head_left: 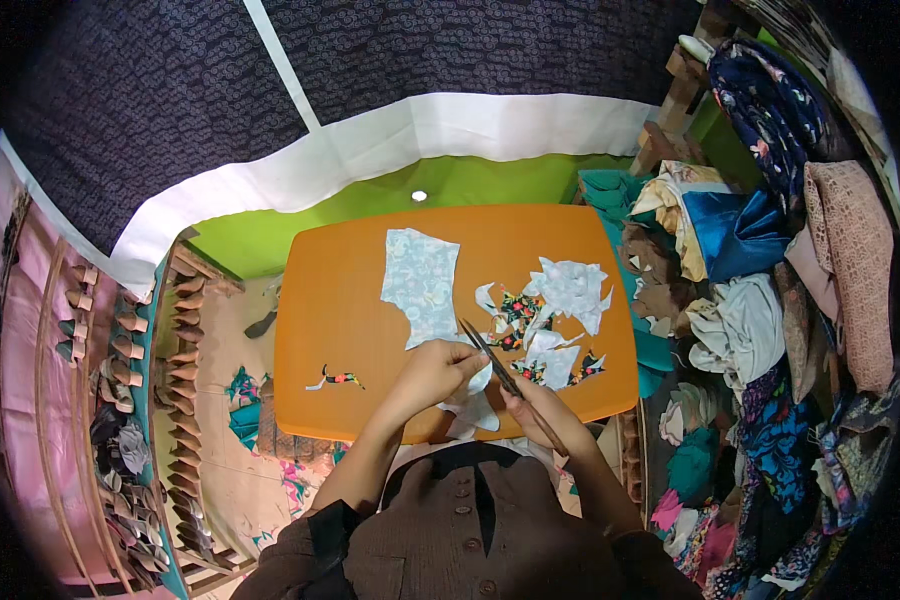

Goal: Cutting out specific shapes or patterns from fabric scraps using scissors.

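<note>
Near the front of the orange table (345,300), my right hand (547,405) grips dark scissors (498,370) whose blades point away and to the left. My left hand (438,372) is closed in a pinch beside the blades, on a pale piece of fabric (472,410) that hangs toward the table's near edge. Beyond that hand lies a light-blue patterned fabric piece (422,280) with a curved cut side, spread flat. To the right are white fabric scraps (572,290) and black floral scraps (520,312), loosely heaped.
A small floral scrap (342,379) rests at the table's left. Piled cloth (738,325) crowds the right side. Wooden racks (183,400) with rows of pegs stand left, and scraps (245,410) litter the floor there. A dark patterned curtain (470,50) with a white border hangs behind.
</note>
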Demonstrator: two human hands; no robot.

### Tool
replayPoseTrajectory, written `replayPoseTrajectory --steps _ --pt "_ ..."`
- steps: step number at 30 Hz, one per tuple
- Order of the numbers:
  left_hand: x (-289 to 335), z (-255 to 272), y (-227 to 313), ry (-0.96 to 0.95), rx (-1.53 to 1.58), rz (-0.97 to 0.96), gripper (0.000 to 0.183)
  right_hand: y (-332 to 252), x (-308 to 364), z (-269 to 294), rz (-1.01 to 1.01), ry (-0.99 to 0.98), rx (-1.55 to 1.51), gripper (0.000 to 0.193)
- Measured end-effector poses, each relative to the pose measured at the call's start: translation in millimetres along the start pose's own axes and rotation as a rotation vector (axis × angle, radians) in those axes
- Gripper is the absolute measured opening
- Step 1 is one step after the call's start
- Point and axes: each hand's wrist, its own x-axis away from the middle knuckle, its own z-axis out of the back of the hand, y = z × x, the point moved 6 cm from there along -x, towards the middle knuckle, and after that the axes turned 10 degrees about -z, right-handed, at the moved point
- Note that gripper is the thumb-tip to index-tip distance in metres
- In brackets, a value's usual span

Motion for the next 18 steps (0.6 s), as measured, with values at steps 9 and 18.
replayPoseTrajectory --steps 9,18 --pt "-0.8 -4.5 -5.8 -0.126 0.094 0.057 0.030 -13.0 2.6 -7.1 0.004 -0.048 -0.079 0.032" --pt "-2.9 -6.8 -3.6 -0.102 0.122 0.009 0.027 -27.8 7.3 -3.3 0.075 -0.109 0.145 0.024"
